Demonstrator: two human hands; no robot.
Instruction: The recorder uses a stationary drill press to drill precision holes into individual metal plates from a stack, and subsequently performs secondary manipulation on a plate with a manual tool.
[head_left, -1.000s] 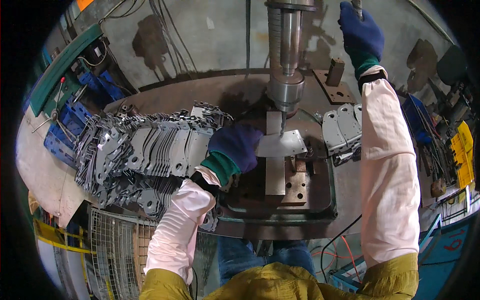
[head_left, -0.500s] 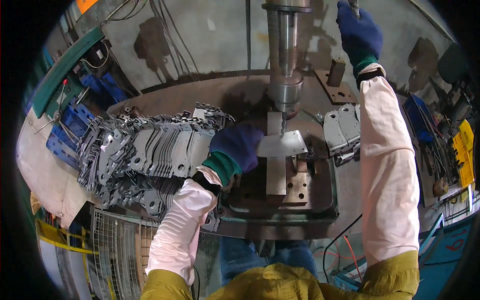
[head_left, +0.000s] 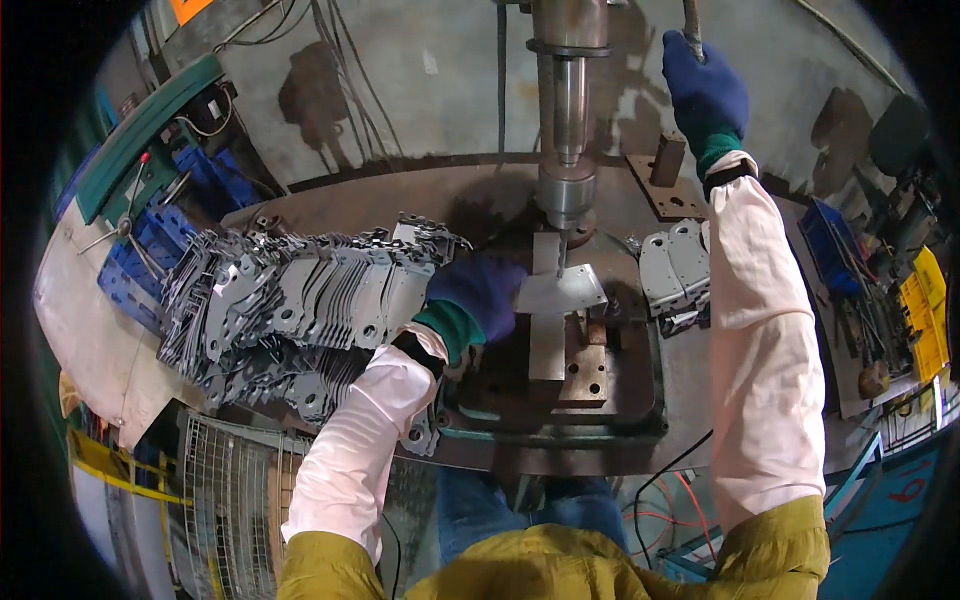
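My left hand point(head_left: 476, 292), in a dark blue glove with a green cuff, is closed on the left end of a flat grey metal plate point(head_left: 566, 291). The plate lies across an upright-running steel bar point(head_left: 547, 352) of a fixture. Right above the plate is a drill bit point(head_left: 562, 252) in the drill press chuck point(head_left: 567, 195); whether its tip touches the metal I cannot tell. Raised at the far right, my right hand point(head_left: 706, 92), gloved alike, is wrapped round a metal lever point(head_left: 692, 20), whose upper part runs out of the picture.
Many stacked grey metal plates point(head_left: 335, 300) crowd the left of the table. A smaller group of plates point(head_left: 676, 262) lies right of the fixture, by my right forearm. Behind it stands a steel block on a base plate point(head_left: 668, 200). Blue bins point(head_left: 838, 240) and a yellow bin point(head_left: 922, 315) are at the right.
My right hand and the lever have come slightly lower and nearer. My left hand keeps its hold on the plate. The whole view has shifted a little.
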